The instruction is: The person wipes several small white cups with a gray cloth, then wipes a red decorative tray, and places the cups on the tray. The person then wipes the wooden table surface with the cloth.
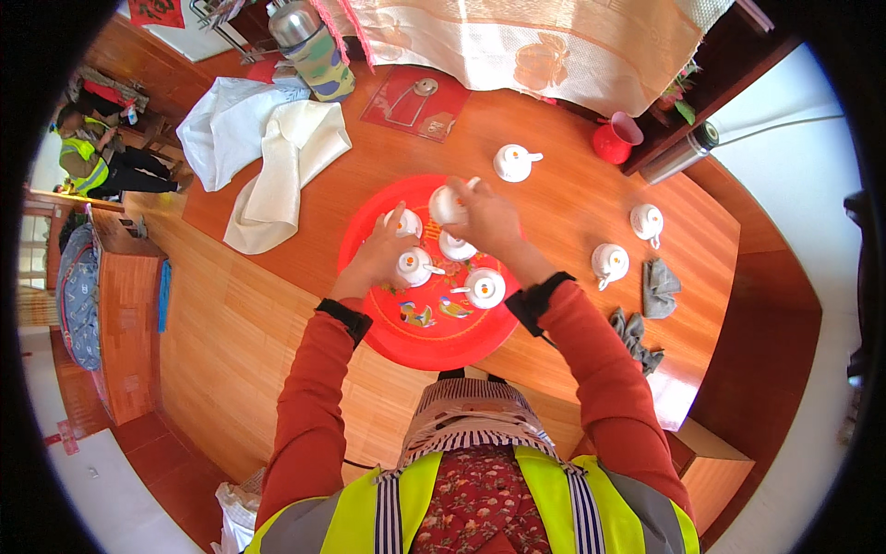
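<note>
A round red tray (pixel 443 353) with a printed pattern lies on the wooden table, partly over its front edge. My right hand (pixel 490 220) grips a white cup (pixel 445 205) at the tray's far side, tilted and half covered by my fingers. My left hand (pixel 377 255) has its fingers around a second white lidded cup (pixel 410 223). Close by on the tray are a lidded cup (pixel 414 267) below my left hand, another cup (pixel 457 247) between my hands, and a lidded cup (pixel 485 288) near my right wrist.
More lidded cups stand to the right: one cup (pixel 513 163) further back, one cup (pixel 646 221), one cup (pixel 610 262). Grey cloths (pixel 660 287), a red vase (pixel 616 138), a steel flask (pixel 678 156), white cloth (pixel 277 173) and a camouflage-pattern flask (pixel 315 59) surround them. A person (pixel 93 156) is far left.
</note>
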The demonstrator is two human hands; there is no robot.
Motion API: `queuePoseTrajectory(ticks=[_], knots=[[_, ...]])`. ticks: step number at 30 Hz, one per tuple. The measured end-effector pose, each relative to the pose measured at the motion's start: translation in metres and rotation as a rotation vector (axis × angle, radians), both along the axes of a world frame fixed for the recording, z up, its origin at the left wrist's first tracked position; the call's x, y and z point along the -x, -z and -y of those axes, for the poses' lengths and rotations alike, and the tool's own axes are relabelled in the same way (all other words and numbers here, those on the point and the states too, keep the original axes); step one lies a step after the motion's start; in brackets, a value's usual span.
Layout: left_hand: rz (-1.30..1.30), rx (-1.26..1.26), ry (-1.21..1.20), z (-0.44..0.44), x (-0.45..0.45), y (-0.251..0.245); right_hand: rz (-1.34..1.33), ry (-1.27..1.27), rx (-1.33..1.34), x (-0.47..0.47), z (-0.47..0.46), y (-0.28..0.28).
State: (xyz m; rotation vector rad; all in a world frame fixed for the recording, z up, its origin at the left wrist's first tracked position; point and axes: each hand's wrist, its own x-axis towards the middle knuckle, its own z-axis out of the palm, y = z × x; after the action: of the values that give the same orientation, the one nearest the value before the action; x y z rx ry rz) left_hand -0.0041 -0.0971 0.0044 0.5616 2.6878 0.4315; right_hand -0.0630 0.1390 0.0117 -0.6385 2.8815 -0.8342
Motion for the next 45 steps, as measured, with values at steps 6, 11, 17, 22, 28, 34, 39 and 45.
queuePoseTrajectory(ticks=[6,11,17,22,28,34,39,45], knots=[[0.003,-0.006,-0.023,0.014,-0.003,0.002,0.099,0.002,-0.25,0.004,0.057,0.017],[-0.051,-0.048,-0.055,0.012,-0.01,-0.001,0.186,-0.074,-0.304,0.001,0.058,0.028],[0.019,-0.064,-0.1,0.009,0.002,-0.042,-0.335,0.131,0.097,0.001,-0.056,0.026],[-0.092,-0.38,-0.075,-0.041,0.056,-0.047,-0.094,0.733,-0.245,0.0,-0.235,0.022],[-0.309,-0.25,0.082,-0.158,0.136,0.001,0.107,0.65,-0.323,0.019,-0.329,0.067],[-0.209,-0.065,-0.175,-0.206,0.163,0.037,0.099,0.508,-0.148,0.028,-0.331,0.083],[-0.333,-0.161,-0.2,-0.205,0.17,0.061,0.029,0.502,-0.158,0.013,-0.295,0.037],[-0.584,-0.66,-0.184,-0.14,0.079,-0.035,-0.154,0.176,0.147,-0.03,-0.201,-0.018]])
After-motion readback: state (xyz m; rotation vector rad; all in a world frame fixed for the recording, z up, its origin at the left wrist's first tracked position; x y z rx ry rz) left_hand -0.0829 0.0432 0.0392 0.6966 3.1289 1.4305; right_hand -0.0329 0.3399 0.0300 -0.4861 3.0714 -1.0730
